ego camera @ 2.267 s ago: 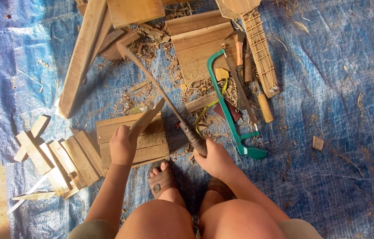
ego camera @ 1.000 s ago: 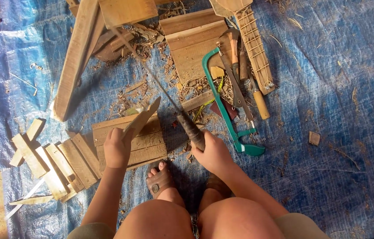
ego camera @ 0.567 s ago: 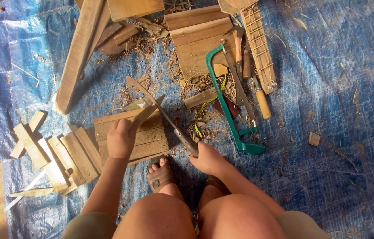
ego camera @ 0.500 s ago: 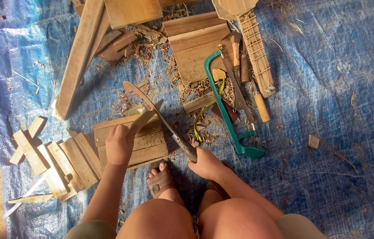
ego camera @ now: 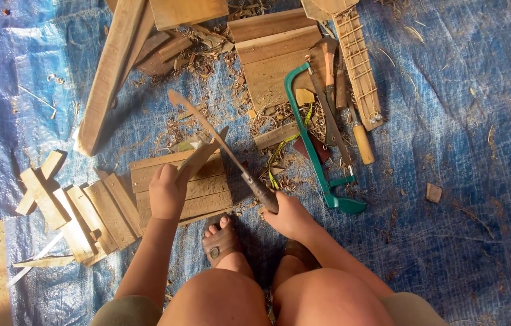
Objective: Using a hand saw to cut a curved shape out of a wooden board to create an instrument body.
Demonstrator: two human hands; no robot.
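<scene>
A: What are you sitting on?

B: You sit on a blue tarp (ego camera: 461, 181) with wood chips, boards and a green saw (ego camera: 316, 157) on it.

A: And the stick?

B: Your left hand (ego camera: 168, 193) wraps around a thin wood strip (ego camera: 198, 158), tilted up over a slatted board (ego camera: 183, 190). Your right hand (ego camera: 289, 214) grips a long knife (ego camera: 219, 142). Its blade lies across the strip.

Green hacksaw (ego camera: 316, 151) on blue tarp (ego camera: 479, 121)
</scene>
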